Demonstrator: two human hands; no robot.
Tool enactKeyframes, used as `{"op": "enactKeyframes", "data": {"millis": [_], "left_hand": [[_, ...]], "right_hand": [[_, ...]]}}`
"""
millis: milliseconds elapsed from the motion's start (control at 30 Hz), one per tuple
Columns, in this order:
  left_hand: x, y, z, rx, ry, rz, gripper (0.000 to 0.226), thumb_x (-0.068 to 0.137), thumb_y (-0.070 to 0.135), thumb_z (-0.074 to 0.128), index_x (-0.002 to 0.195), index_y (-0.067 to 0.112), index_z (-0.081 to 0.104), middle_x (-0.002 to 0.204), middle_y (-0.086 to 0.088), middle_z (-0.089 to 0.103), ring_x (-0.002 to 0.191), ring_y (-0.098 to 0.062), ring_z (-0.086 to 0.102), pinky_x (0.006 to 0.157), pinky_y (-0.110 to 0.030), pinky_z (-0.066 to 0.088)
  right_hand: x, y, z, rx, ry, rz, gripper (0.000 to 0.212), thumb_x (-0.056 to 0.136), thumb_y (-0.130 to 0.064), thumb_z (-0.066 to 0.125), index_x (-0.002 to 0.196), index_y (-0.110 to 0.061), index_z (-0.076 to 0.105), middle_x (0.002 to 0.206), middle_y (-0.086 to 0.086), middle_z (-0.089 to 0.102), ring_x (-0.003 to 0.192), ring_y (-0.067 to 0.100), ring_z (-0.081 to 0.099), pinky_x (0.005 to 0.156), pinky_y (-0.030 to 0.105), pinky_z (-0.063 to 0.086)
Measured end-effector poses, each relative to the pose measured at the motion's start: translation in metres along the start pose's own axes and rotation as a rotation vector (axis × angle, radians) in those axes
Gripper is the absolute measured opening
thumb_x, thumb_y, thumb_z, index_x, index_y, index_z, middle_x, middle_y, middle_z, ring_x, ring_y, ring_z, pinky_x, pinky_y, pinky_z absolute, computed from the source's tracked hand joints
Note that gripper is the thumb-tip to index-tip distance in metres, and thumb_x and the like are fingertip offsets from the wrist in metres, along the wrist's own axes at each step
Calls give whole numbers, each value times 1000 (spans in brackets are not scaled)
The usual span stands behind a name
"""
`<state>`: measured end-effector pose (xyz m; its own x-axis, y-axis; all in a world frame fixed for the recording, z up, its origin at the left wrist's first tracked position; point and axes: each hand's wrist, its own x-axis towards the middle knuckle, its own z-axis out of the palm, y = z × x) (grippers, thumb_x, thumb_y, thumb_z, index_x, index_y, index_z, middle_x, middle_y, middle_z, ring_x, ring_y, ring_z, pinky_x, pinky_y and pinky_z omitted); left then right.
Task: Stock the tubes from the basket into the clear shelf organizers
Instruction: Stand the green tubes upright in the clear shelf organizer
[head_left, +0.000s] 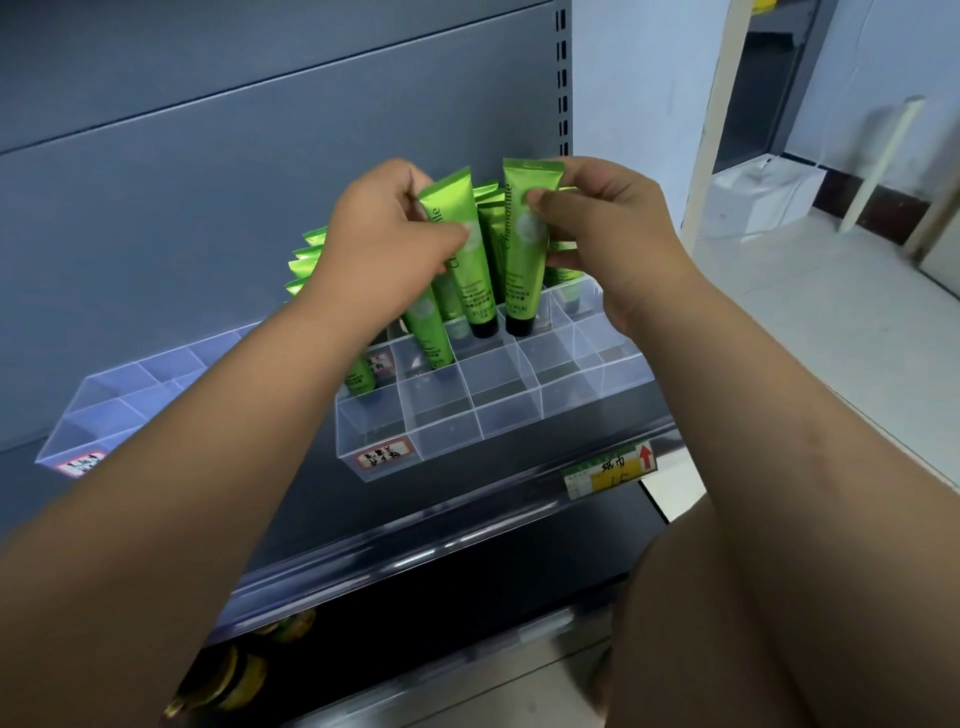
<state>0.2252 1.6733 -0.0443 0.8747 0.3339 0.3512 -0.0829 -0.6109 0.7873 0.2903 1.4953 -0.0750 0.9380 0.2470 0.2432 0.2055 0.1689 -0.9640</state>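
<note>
Grey shelving (208, 156) backs glossy green, black-capped tubes (524, 275).

Soft, even light is seen; glare is caught on the shelf rail (415, 543) below the left hand (384, 239); edges are bowed and blurred.

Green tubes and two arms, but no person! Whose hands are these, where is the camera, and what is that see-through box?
The camera sits on the person's head and looks down, so you see only their arms. The left hand holds one green tube and the right hand holds a second tube, both with black caps pointing down. Below them a clear organizer, a box split into little compartments, stands on a grey shelf, and other tubes already stand in its back rows.
</note>
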Motion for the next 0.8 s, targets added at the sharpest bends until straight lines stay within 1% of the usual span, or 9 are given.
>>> {"op": "enactKeyframes", "data": {"millis": [67, 133, 267, 367, 500, 600, 667, 733, 800], "left_hand": [[4, 2, 0, 43, -14, 21, 27, 74, 21, 79, 89, 28, 57, 95, -18, 70, 82, -33, 73, 65, -56, 61], [9, 4, 1, 108, -42, 54, 30, 70, 23, 77, 92, 34, 59, 90, -10, 72, 81, -30, 72, 67, -52, 61], [20, 5, 3, 230, -87, 126, 18, 74, 14, 77, 86, 22, 65, 73, 1, 65, 68, -23, 66, 66, -43, 59], [25, 2, 3, 355, -89, 176, 21, 78, 16, 80, 91, 15, 64, 81, 0, 62, 72, -20, 58, 66, -34, 48], [29, -4, 2, 468, -107, 220, 25, 79, 19, 80, 98, 14, 65, 95, -5, 66, 87, -25, 61, 72, -35, 48], [28, -12, 2, 516, -103, 238, 22, 78, 15, 77, 98, 18, 67, 93, -1, 66, 85, -23, 60, 70, -31, 46], [27, -17, 1, 504, -96, 245, 17, 79, 8, 71, 91, 20, 70, 87, 2, 67, 83, -21, 64, 73, -31, 51], [27, -19, 0, 482, -74, 258, 21, 81, 1, 63, 86, 20, 72, 79, 7, 66, 82, -18, 66, 75, -30, 54], [27, -22, -1, 499, -69, 274, 23, 81, -1, 61, 84, 20, 72, 79, 7, 66, 81, -18, 67, 75, -29, 54]], "right_hand": [[-2, 0, 0, -18, 1, 3, 17, 91, -9, 67, 104, -15, 75, 101, 21, 73, 80, 23, 68, 82, 55, 58], [-4, 1, 0, -31, 3, 9, 19, 90, -8, 67, 107, -13, 75, 98, 19, 74, 80, 23, 68, 83, 58, 56], [-6, 1, -1, -38, 11, -2, 20, 91, -6, 67, 108, -11, 75, 97, 15, 75, 79, 23, 69, 80, 58, 57], [-6, 1, -1, -33, 19, -15, 20, 91, -5, 66, 109, -10, 74, 95, 13, 76, 81, 22, 71, 80, 54, 59], [-5, 3, -1, -67, 14, -27, 19, 91, -6, 67, 108, -11, 75, 96, 16, 75, 81, 22, 70, 80, 57, 57], [-5, 2, 0, -96, -6, -48, 16, 91, -6, 68, 100, -15, 76, 91, 18, 74, 78, 22, 69, 79, 57, 57], [-5, 2, 2, -115, -16, -63, 15, 91, -6, 68, 97, -18, 76, 95, 24, 72, 78, 23, 69, 78, 56, 58], [-5, 2, 4, -125, -24, -69, 14, 91, -6, 68, 96, -18, 76, 96, 25, 71, 78, 23, 69, 78, 54, 58], [-5, 3, 5, -132, -33, -67, 14, 91, -7, 68, 97, -17, 75, 96, 26, 71, 78, 22, 69, 79, 54, 58]]}}
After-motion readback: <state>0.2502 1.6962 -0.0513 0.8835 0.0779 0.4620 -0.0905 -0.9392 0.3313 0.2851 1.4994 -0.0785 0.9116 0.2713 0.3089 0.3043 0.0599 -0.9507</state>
